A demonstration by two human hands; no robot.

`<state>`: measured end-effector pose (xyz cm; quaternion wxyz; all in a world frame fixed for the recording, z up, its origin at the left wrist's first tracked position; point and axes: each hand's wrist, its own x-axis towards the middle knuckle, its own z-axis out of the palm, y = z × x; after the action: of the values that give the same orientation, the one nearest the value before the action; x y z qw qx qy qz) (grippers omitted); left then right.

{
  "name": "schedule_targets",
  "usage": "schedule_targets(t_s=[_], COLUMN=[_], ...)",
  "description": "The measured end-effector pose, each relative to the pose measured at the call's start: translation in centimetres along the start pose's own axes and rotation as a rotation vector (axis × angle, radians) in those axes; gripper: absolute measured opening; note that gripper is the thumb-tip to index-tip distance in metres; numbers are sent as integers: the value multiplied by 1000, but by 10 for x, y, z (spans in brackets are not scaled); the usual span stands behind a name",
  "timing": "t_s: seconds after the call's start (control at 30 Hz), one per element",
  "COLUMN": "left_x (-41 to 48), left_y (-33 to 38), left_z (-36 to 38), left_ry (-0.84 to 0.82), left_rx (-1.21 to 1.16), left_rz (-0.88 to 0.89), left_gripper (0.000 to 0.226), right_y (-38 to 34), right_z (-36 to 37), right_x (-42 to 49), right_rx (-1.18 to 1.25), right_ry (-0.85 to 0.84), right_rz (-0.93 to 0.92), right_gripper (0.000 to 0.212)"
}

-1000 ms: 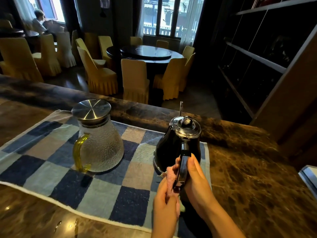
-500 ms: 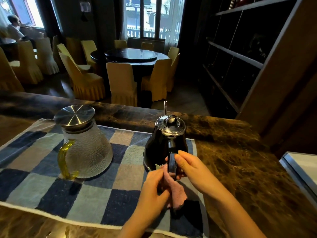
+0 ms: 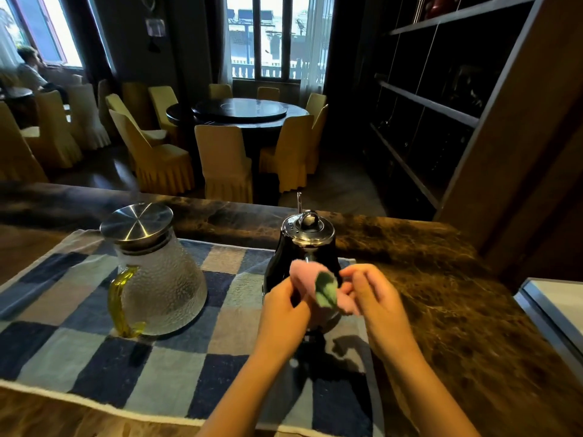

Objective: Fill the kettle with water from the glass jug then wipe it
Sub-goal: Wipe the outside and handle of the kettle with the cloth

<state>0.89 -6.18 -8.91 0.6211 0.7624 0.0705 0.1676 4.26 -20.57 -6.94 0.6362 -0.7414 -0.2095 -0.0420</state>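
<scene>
Our left hand [image 3: 285, 305] and right hand [image 3: 373, 299] both pinch the small pink cloth [image 3: 307, 275] against the black kettle [image 3: 303, 257], beside the lidded glass jug [image 3: 157, 275].

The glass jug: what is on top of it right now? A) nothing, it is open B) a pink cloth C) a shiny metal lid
C: the glass jug stands on the checked towel with a round silver lid closing its mouth; the pink cloth is in the hands by the kettle.
</scene>
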Motion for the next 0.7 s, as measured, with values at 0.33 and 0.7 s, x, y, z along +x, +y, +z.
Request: schedule_targets(t_s=[0.33, 0.7], left_x=[23, -34], left_y=[1, -36], left_z=[2, -4], left_ry=[52, 109], left_rx=[84, 113], left_rz=[-249, -339], left_gripper=[41, 31], right_y=[28, 42], right_z=[9, 40], right_x=[-14, -10], right_rx=[222, 202], right_ry=[-121, -9], right_rz=[302, 251], right_gripper=[39, 46])
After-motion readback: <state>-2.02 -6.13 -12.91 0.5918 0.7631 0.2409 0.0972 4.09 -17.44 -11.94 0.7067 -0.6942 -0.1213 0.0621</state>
